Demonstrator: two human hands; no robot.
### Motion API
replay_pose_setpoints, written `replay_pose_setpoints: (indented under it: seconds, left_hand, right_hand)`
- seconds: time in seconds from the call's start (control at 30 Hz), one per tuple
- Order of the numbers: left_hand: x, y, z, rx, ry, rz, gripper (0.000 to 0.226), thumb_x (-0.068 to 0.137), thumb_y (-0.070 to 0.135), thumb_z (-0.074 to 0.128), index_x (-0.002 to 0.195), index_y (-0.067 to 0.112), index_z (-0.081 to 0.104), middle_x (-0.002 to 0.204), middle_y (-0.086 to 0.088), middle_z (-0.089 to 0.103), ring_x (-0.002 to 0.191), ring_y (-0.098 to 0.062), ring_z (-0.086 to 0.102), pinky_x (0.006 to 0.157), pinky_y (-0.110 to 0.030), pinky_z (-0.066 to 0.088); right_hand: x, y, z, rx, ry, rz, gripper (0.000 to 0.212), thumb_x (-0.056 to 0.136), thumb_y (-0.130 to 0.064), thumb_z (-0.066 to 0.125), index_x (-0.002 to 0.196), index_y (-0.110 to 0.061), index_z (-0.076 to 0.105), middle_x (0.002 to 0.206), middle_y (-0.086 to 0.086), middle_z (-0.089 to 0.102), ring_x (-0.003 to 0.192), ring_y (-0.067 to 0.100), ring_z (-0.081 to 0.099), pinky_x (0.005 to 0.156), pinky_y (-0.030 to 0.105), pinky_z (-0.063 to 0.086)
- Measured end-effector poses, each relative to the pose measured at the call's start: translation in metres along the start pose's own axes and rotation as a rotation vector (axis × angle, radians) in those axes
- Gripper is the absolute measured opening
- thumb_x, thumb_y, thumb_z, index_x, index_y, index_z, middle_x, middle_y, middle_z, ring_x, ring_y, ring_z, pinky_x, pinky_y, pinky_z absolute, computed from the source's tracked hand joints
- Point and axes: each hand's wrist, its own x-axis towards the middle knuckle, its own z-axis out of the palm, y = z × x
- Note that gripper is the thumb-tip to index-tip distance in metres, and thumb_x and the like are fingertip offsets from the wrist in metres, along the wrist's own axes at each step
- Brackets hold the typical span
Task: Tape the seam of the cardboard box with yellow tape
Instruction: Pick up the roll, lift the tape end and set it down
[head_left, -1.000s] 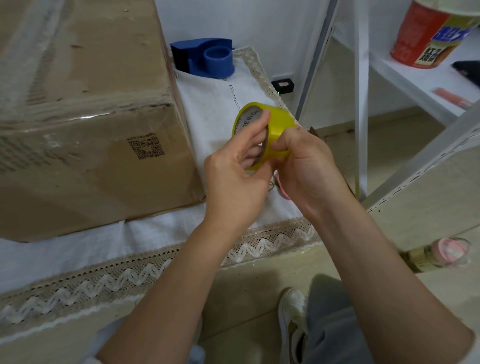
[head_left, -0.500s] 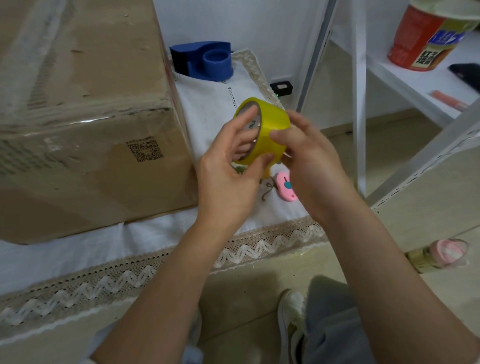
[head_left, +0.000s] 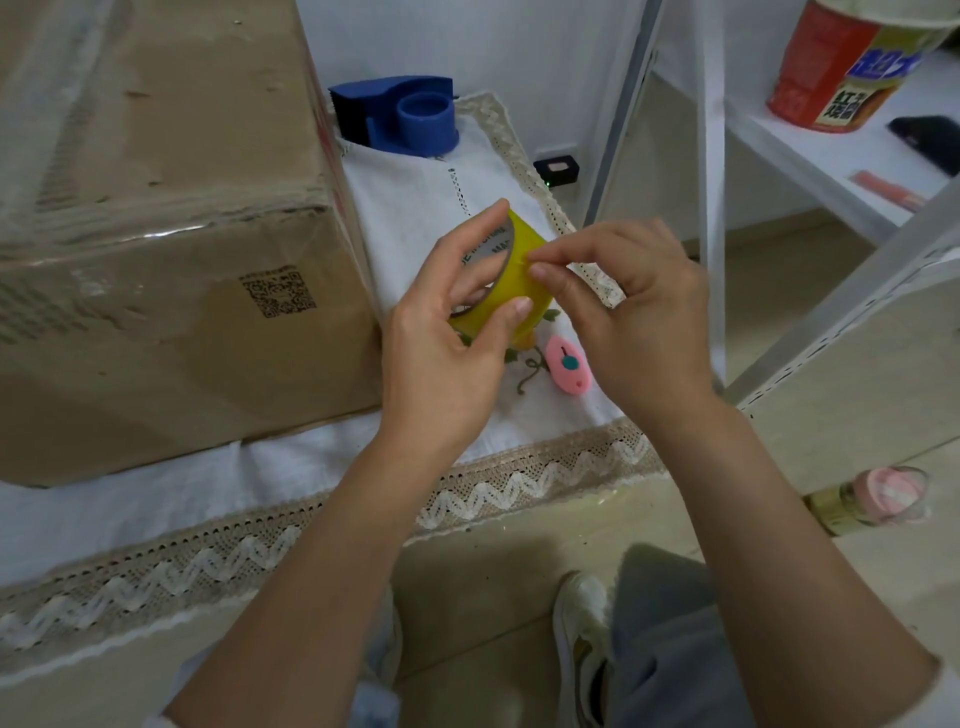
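Observation:
A large cardboard box (head_left: 156, 234) with a printed code on its side stands on the white cloth at the left. To its right, above the cloth, my left hand (head_left: 441, 353) grips the yellow tape roll (head_left: 511, 291), fingers through its core and thumb on the outer face. My right hand (head_left: 623, 312) pinches at the roll's outer surface with thumb and index fingertip. No loose strip of tape shows.
A blue tape dispenser (head_left: 400, 117) sits behind the box's right corner. A small pink cutter (head_left: 569, 366) lies on the lace-edged cloth (head_left: 519, 483) under my hands. A white shelf frame (head_left: 709, 208) with a red tub (head_left: 836, 67) stands to the right.
The roll has sunk a little and turned in my left hand. My right hand has slid from gripping the roll's side to picking at its surface with fingertips.

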Motion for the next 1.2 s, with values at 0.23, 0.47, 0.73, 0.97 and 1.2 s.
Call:
replay_pose_setpoints:
  seconds: [0.23, 0.47, 0.73, 0.97, 1.2]
  left_hand:
    - [0.0, 0.002, 0.002, -0.055, -0.01, 0.0, 0.057, 0.086, -0.005, 0.069, 0.136, 0.014, 0.05, 0.103, 0.0, 0.075, 0.092, -0.001, 0.07, 0.084, -0.012, 0.05]
    - [-0.002, -0.004, 0.004, 0.188, -0.026, -0.025, 0.015, 0.091, 0.034, 0.066, 0.095, 0.02, 0.071, 0.073, 0.004, 0.069, 0.067, -0.015, 0.064, 0.064, -0.04, 0.054]
    - [0.007, -0.008, 0.003, 0.123, 0.228, -0.15, 0.024, 0.095, 0.039, 0.06, 0.075, 0.028, 0.064, 0.065, -0.003, 0.066, 0.059, -0.018, 0.06, 0.058, -0.041, 0.052]
    - [0.01, -0.008, 0.0, 0.057, 0.09, -0.129, 0.018, 0.096, 0.038, 0.059, 0.084, 0.025, 0.066, 0.067, 0.004, 0.06, 0.061, -0.011, 0.056, 0.056, -0.033, 0.049]
    - [0.004, -0.005, 0.005, 0.133, 0.003, -0.051, 0.017, 0.097, 0.033, 0.058, 0.094, 0.019, 0.067, 0.07, 0.009, 0.061, 0.06, -0.013, 0.056, 0.054, -0.034, 0.05]
  right_hand:
    - [-0.005, 0.0, 0.014, -0.154, 0.014, -0.063, 0.019, 0.098, -0.017, 0.054, 0.091, -0.003, 0.065, 0.089, 0.009, 0.063, 0.085, 0.026, 0.054, 0.072, 0.029, 0.041]
    - [-0.008, -0.001, 0.012, -0.097, 0.03, 0.059, 0.018, 0.1, -0.016, 0.047, 0.095, -0.003, 0.059, 0.093, 0.007, 0.059, 0.087, 0.016, 0.046, 0.07, 0.016, 0.031]
    - [-0.002, -0.009, 0.004, -0.102, 0.154, 0.112, 0.012, 0.096, -0.001, 0.046, 0.092, -0.005, 0.057, 0.074, 0.0, 0.057, 0.069, 0.017, 0.051, 0.06, 0.026, 0.037]
    - [-0.005, -0.005, -0.002, 0.226, -0.019, 0.336, 0.026, 0.1, -0.029, 0.053, 0.124, -0.021, 0.06, 0.111, -0.006, 0.063, 0.103, 0.015, 0.06, 0.084, 0.029, 0.052]
    - [-0.003, -0.001, -0.003, 0.302, -0.091, 0.379, 0.021, 0.09, -0.033, 0.069, 0.11, -0.029, 0.072, 0.109, -0.005, 0.066, 0.1, 0.014, 0.062, 0.084, 0.032, 0.053]
